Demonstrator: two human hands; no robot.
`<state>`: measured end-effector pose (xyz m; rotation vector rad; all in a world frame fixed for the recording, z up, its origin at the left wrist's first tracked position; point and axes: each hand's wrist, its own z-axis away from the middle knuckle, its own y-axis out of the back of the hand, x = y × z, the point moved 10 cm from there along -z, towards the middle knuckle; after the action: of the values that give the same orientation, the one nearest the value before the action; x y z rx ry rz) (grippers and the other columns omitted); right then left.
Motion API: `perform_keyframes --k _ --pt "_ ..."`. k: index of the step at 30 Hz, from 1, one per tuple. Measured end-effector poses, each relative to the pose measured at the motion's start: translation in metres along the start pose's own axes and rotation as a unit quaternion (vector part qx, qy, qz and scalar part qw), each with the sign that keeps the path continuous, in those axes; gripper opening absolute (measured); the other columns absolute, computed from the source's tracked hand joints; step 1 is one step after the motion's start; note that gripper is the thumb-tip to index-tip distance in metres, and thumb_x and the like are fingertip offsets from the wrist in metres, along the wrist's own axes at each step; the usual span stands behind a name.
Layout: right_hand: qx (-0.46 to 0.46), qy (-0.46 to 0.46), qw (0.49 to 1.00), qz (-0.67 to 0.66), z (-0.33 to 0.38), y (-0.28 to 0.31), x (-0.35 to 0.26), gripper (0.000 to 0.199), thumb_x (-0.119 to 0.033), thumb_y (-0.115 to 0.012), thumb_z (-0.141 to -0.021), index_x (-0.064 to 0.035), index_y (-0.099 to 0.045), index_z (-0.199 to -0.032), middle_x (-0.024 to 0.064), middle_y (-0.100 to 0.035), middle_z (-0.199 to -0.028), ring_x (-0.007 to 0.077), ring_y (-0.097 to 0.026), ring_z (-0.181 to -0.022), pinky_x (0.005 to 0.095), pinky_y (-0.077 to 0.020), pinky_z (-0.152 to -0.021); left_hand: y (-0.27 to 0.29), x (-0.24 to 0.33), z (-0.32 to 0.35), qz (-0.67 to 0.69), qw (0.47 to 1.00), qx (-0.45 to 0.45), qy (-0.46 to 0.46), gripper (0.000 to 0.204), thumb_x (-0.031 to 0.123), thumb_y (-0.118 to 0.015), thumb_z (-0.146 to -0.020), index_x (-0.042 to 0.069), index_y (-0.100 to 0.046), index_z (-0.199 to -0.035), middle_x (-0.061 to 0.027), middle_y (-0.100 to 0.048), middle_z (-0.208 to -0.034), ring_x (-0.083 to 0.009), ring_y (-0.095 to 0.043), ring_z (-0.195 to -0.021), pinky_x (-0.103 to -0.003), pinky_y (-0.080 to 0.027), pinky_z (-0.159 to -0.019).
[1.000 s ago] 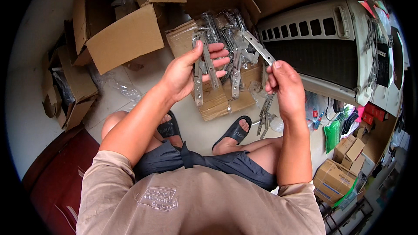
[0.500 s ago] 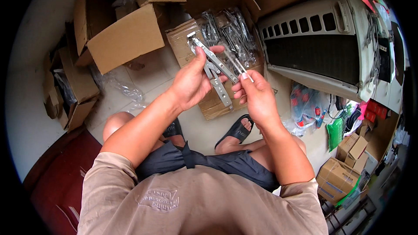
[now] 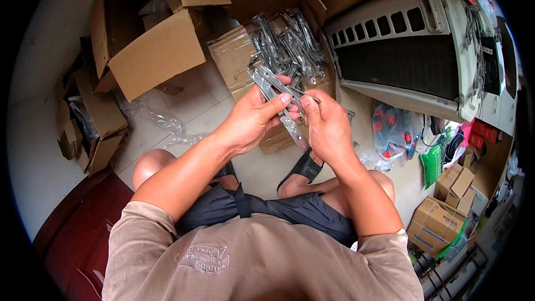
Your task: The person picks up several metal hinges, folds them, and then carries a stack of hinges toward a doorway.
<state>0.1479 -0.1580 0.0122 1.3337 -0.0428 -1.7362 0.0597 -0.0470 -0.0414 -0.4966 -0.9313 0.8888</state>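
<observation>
A silvery metal friction hinge (image 3: 259, 82), made of linked flat bars with holes, is held up in front of me. My left hand (image 3: 249, 121) is closed round its middle, with the thumb pressed on a bar. My right hand (image 3: 327, 125) pinches the end of a bar between thumb and fingers, close beside the left fingertips. One bar slants down between the two hands. Beyond them, an open cardboard box (image 3: 231, 58) holds several similar metal hinges (image 3: 298, 39) in clear plastic sleeves.
Larger open cartons (image 3: 159, 53) stand at the far left, with crumpled clear plastic (image 3: 161, 120) on the tiled floor. A grey-white slotted appliance (image 3: 395, 50) leans at the right, near a clear bag (image 3: 393, 128) and small cardboard boxes (image 3: 437, 226). My sandalled foot (image 3: 301, 173) is below the hinge.
The hinge's upper end has come down toward me and slightly right. My left thumb has shifted down along the bars, and the two hands are closer together.
</observation>
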Motion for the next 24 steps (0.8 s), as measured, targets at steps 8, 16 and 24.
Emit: perform_keyframes --k 8,16,24 --pt "0.093 0.082 0.991 0.054 -0.005 0.036 -0.013 0.025 -0.026 -0.062 -0.107 -0.0029 -0.071 -0.112 0.0213 -0.067 -0.077 0.0379 -0.067 -0.071 0.0438 -0.0526 -0.069 -0.002 0.012 0.009 -0.026 1.0 0.008 0.015 0.028 0.011 -0.068 -0.104 0.004 -0.054 -0.127 -0.0055 -0.067 -0.101 -0.0138 -0.069 -0.083 -0.028 -0.056 -0.073" --pt "0.13 0.019 0.991 0.012 -0.019 0.064 0.011 0.031 -0.031 -0.062 -0.107 -0.0025 -0.074 -0.114 0.014 -0.073 -0.084 0.0231 -0.067 -0.07 0.0367 -0.0525 -0.068 0.01 0.032 0.017 -0.043 0.999 0.0 0.007 0.018 0.021 -0.065 -0.108 0.008 -0.058 -0.118 0.0022 -0.058 -0.087 -0.0048 -0.054 -0.065 -0.02 -0.042 -0.055" --pt "0.089 -0.054 0.975 -0.198 -0.014 0.027 0.025 0.032 -0.028 -0.055 -0.111 -0.0024 -0.074 -0.11 -0.0038 -0.057 -0.072 0.0052 -0.05 -0.063 0.0262 -0.0423 -0.058 0.058 0.025 0.002 -0.045 0.987 0.152 -0.014 0.023 0.033 -0.058 -0.111 0.012 -0.064 -0.116 0.0052 -0.06 -0.092 -0.0052 -0.055 -0.077 -0.022 -0.05 -0.075"
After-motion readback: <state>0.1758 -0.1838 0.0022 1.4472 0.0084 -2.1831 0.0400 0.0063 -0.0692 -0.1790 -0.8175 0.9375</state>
